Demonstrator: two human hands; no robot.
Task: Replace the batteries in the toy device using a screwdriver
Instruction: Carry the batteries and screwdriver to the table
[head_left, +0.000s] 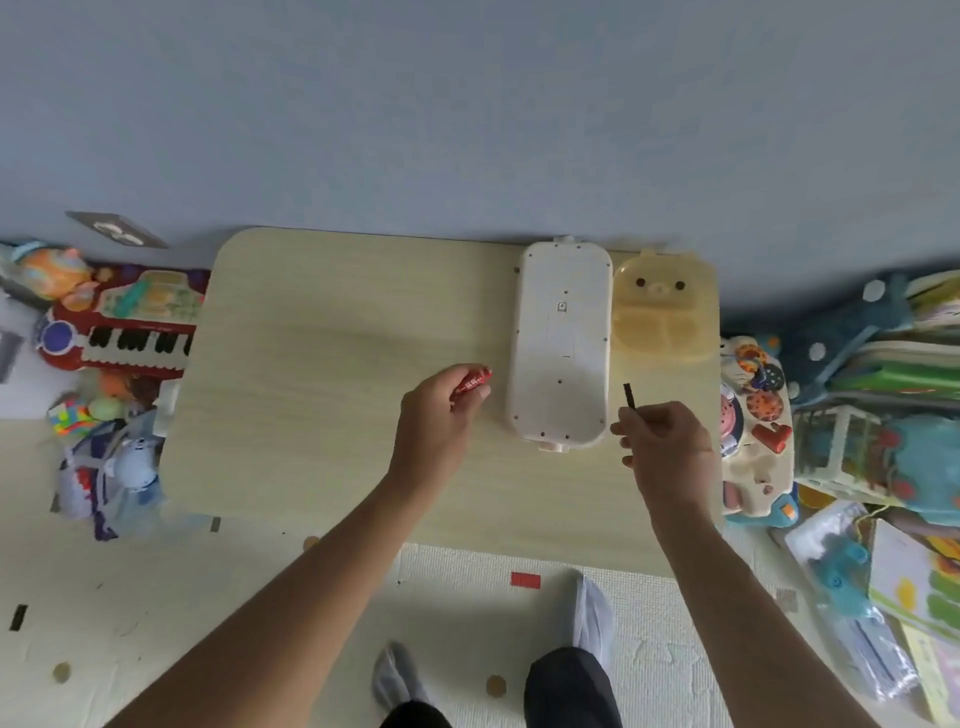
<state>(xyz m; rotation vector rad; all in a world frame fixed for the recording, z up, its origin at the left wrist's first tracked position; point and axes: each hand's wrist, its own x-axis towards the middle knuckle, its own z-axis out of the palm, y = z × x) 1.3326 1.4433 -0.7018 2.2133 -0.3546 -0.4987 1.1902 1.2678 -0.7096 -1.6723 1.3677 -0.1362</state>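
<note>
Over on the far left, a red toy piano (124, 332) sits off the table's edge with a heap of soft toys, out of play. On to the table (322, 364) itself, pale wood, mostly bare on this side.

Here's the left hand (436, 410), hovering over the middle of the table with its fingers curled around something red (474, 383), one end poking out past the fingertips. It looks like batteries, though how many the hand holds I cannot tell. It is kept just left of the work, probably so they are at hand for loading.

Next, the toy device (560, 343), white and long, lying face down with its back up, so the battery hatch can be reached. Small screw holes dot the rim; the hatch looks closed, so I judge the swap isn't done.

Just right of it, the right hand (667, 447) pinches a thin dark screwdriver (629, 397) between thumb and fingers, the shaft pointing up and away, clear of the toy, not on a screw.

Behind it, touching the toy's right side, a yellow bear-faced tray (665, 312), maybe for loose screws. Further right, more toys are piled on the floor.
</note>
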